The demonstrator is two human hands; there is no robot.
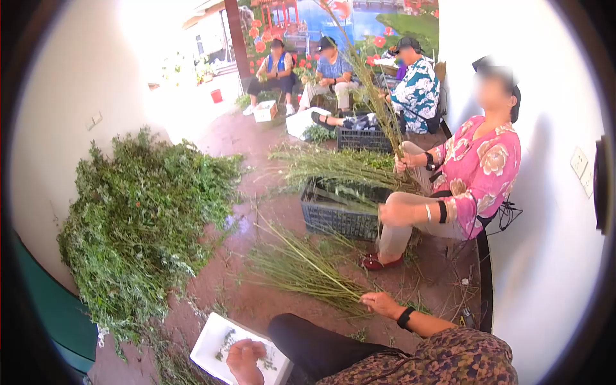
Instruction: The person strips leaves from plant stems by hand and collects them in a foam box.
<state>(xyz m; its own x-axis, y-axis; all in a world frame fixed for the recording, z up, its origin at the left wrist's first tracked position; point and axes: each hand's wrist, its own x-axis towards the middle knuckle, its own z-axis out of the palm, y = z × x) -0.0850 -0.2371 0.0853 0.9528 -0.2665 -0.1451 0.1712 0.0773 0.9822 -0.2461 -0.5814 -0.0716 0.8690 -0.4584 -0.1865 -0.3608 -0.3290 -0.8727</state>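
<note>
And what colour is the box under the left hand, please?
The box is white; head view.

At the frame's bottom edge, our left hand (246, 360) is cut off at the wrist, and we cannot tell whether it holds anything; lower left, the dark border crops a green object (59, 314).

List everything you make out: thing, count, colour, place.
Stalk bundle: one, yellowish, lower centre
Plant pile: one, green, left
Near box: one, white, bottom
Far boxes: at least two, whitish, back
Crates: two, black, centre
Co-workers: four, mixed clothing, right and back
Other stalks: many, yellowish, by nearest co-worker
Bucket: one, red, back
Mural: one, multicoloured, back
Floor: one, reddish, beneath
Walls: two, white, either side
Wristband: one, black, right wrist
Left hand: one, bare, above near box
Right hand: one, bare, on stalk bundle
</note>
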